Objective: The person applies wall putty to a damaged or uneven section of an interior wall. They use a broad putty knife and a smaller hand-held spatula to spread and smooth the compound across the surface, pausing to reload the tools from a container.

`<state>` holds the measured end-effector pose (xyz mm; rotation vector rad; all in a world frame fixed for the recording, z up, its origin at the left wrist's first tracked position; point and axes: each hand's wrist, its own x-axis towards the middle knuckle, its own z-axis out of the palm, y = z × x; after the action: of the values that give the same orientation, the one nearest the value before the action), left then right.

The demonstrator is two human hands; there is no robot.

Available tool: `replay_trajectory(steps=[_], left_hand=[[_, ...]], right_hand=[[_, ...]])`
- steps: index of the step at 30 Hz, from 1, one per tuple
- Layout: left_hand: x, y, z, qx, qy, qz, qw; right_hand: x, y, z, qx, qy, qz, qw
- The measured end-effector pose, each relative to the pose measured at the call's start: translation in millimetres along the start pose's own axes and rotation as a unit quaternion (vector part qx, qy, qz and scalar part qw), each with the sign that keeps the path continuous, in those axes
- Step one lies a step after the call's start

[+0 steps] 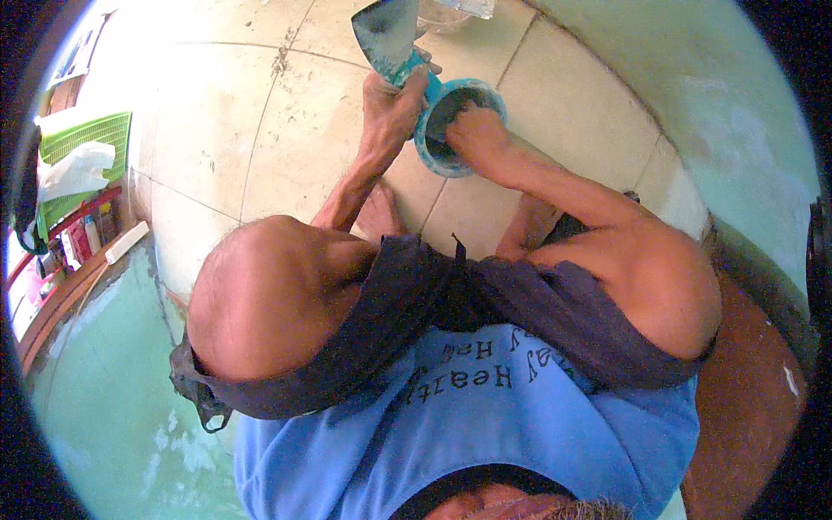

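My left hand (394,102) is closed around the teal handle of a broad putty knife (386,35). The blade points away from me and carries whitish residue. Right beside that hand is a round teal tub (422,143), its rim smeared with pale material and its inside grey. My left fingers are at or very near its rim; I cannot tell whether they grip it too. My right hand (475,134) reaches down into the tub from the right. Its fingers are hidden inside, so what they hold, if anything, does not show.
Cream floor tiles (208,113) with dark crumbs and smudges lie ahead. A clear plastic container (444,16) stands beyond the tub. A green wall (693,87) runs along the right. At far left are a green basket (82,147) and shelf items. My bent knees flank my arms.
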<state>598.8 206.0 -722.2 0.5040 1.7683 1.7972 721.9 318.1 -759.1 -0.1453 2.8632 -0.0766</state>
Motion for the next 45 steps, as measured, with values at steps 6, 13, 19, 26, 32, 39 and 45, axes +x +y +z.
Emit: replay_trajectory(steps=[6, 13, 19, 26, 32, 39, 45], left_hand=[[-1, -4, 1, -0.062, 0.014, 0.046, 0.997], [-1, -13, -23, -0.053, 0.117, 0.049, 0.991], [22, -37, -100, -0.132, 0.096, -0.061, 0.985], [-23, -8, -147, -0.007, 0.030, -0.200, 0.979], [-32, 7, -157, 0.136, 0.091, -0.167, 0.972], [-52, 86, -132, 0.099, 0.041, -0.100, 0.989], [-14, 150, -45, -0.039, -0.229, -0.218, 0.948]], right_hand=[[15, -4, 24, 0.229, -0.009, 0.179, 0.957], [-1, 16, -28, 0.664, -0.083, 0.356, 0.652], [-53, 52, -96, 0.765, -0.009, 0.294, 0.573], [-75, 79, -97, 0.827, 0.045, 0.178, 0.531], [-73, 72, -106, 0.837, 0.114, 0.132, 0.518], [-69, 86, -103, 0.793, 0.166, 0.055, 0.584], [-64, 81, -186, 0.547, 0.419, 0.012, 0.725]])
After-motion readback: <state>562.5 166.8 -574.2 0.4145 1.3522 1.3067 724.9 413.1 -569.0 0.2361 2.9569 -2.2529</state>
